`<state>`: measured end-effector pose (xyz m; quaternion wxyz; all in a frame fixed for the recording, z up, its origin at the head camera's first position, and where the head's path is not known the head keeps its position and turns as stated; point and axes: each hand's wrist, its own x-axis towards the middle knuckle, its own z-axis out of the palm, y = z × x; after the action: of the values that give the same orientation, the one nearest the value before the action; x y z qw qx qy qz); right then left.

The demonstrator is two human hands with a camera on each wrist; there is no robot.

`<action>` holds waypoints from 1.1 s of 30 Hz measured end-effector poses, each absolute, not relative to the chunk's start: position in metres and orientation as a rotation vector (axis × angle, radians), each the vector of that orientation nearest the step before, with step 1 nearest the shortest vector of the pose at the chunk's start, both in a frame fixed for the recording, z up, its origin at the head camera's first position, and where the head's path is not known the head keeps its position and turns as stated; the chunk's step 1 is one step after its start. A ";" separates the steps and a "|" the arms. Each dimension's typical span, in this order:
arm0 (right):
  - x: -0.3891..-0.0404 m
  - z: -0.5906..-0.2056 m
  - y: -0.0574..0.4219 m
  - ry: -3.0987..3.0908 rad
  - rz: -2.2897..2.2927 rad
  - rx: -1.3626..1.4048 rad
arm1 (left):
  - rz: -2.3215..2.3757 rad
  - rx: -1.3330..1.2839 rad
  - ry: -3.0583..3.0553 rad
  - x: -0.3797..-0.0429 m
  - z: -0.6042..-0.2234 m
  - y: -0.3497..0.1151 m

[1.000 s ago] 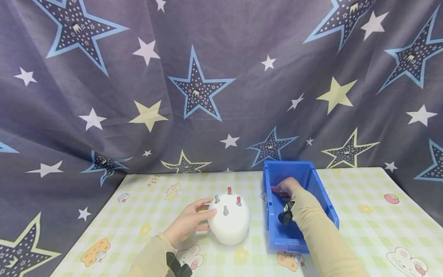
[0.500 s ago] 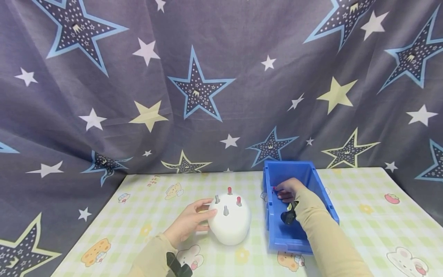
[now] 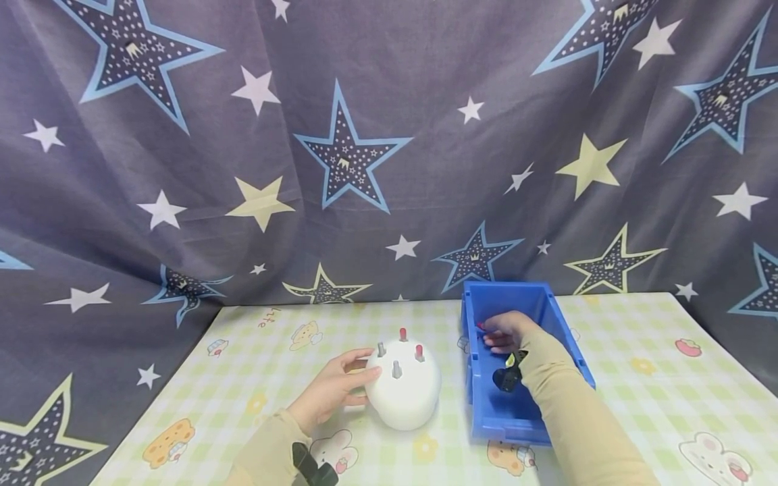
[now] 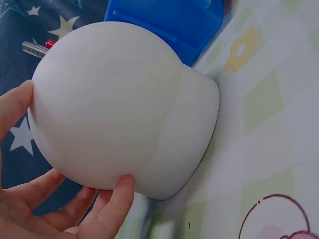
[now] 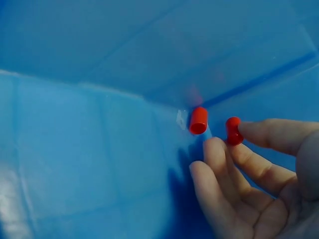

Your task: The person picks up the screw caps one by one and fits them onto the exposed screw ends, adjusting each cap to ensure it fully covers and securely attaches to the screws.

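A white rounded body (image 3: 404,401) with a narrower base stands on the table. Two bare threaded bolts, one a near bolt (image 3: 396,369), rise from its top beside two posts under red caps, one a right-hand cap (image 3: 419,352). My left hand (image 3: 334,385) holds the body by its left side, with thumb and fingertips spread against the curved wall. Inside the blue bin (image 3: 507,430), my right hand (image 3: 507,329) pinches a small red cap (image 5: 233,131) between thumb and finger. Its other fingers are loosely bent. Another red cap (image 5: 198,121) lies close by along the bin's inner edge.
The bin stands to the right of the white body, its side walls rising round my right hand. A checked, cartoon-printed cloth (image 3: 644,405) covers the table. Behind the table hangs a dark curtain (image 3: 365,256) with stars.
My right hand has shifted slightly within the bin, and its fingers have spread a little. My left hand and the white body have stayed in place.
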<state>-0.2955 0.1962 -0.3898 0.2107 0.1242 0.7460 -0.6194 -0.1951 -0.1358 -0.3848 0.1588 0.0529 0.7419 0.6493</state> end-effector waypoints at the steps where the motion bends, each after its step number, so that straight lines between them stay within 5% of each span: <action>1: -0.296 -0.389 0.196 2.073 -1.721 0.346 | 1.857 0.151 2.121 -0.195 -0.385 -0.136; 33: -0.288 -0.346 0.194 2.209 -1.713 0.281 | 1.856 0.151 2.110 -0.195 -0.383 -0.137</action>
<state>-0.2880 0.1942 -0.3459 0.1651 0.0987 0.7755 -0.6013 -0.1947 -0.1368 -0.3832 0.1628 0.0530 0.7398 0.6507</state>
